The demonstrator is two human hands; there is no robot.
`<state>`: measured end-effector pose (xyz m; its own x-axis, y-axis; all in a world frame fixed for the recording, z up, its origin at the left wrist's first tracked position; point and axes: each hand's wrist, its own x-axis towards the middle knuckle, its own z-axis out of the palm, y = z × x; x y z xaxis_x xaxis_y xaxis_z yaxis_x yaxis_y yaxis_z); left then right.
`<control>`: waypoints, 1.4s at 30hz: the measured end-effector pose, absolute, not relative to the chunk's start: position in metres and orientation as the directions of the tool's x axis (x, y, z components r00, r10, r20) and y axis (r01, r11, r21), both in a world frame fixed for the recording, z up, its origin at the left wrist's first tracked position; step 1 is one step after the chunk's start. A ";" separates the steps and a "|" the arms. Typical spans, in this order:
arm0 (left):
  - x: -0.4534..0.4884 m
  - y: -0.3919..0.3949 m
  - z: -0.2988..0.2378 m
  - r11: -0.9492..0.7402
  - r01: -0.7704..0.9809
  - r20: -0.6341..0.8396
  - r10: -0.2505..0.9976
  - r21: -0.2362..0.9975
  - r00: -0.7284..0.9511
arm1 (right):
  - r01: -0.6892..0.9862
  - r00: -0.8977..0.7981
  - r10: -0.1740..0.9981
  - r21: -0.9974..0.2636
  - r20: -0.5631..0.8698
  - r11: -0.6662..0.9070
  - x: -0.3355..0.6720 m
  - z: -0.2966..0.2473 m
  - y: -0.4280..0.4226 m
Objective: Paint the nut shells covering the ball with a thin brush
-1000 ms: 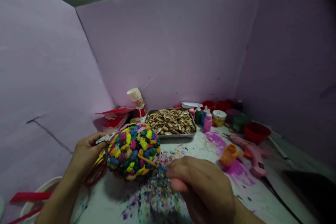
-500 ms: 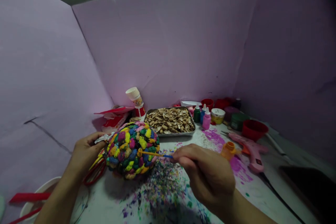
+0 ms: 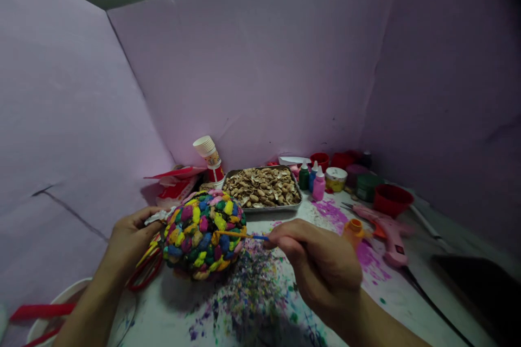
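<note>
Orange-tipped stick [image 3: 243,235] apparently against multicoloured ball [image 3: 199,233]

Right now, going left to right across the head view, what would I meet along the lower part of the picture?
White bucket → left hand → multicoloured ball → thin stick → right hand → pink glue gun.

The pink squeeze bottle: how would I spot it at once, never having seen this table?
Find the tray of brown shells before the purple back wall. Just right of it stand three small bottles with pointed tips. The pink squeeze bottle is the rightmost and nearest; its neighbours are a green bottle and a blue bottle.
</note>
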<state>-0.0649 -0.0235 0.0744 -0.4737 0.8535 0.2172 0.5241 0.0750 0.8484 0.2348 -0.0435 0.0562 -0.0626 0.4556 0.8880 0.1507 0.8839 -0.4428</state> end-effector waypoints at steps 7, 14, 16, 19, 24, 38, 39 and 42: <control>-0.064 -0.024 0.074 0.083 0.527 0.217 0.850 0.846 -0.481 | 0.165 -0.084 0.435 -0.418 0.896 0.893 0.236 0.057 -0.044; -0.065 -0.024 0.074 0.081 0.508 0.206 0.851 0.858 -0.483 | 0.166 -0.077 0.438 -0.421 0.896 0.892 0.237 0.058 -0.044; -0.064 -0.025 0.075 0.091 0.498 0.191 0.852 0.862 -0.487 | 0.160 -0.067 0.452 -0.438 0.889 0.885 0.237 0.057 -0.044; -0.063 -0.025 0.075 0.096 0.487 0.182 0.852 0.868 -0.491 | 0.155 -0.075 0.462 -0.447 0.884 0.881 0.236 0.056 -0.045; -0.064 -0.023 0.073 0.075 0.468 0.186 0.852 0.881 -0.488 | 0.149 -0.084 0.457 -0.443 0.885 0.884 0.236 0.056 -0.046; -0.065 -0.023 0.075 0.100 0.495 0.185 0.850 0.863 -0.494 | 0.104 -0.011 0.482 -0.479 0.876 0.872 0.235 0.055 -0.043; -0.065 -0.023 0.075 0.102 0.492 0.180 0.852 0.865 -0.492 | 0.107 -0.012 0.488 -0.484 0.873 0.868 0.235 0.055 -0.043; -0.064 -0.023 0.076 0.108 0.504 0.183 0.850 0.857 -0.493 | 0.088 -0.004 0.513 -0.511 0.858 0.855 0.236 0.055 -0.043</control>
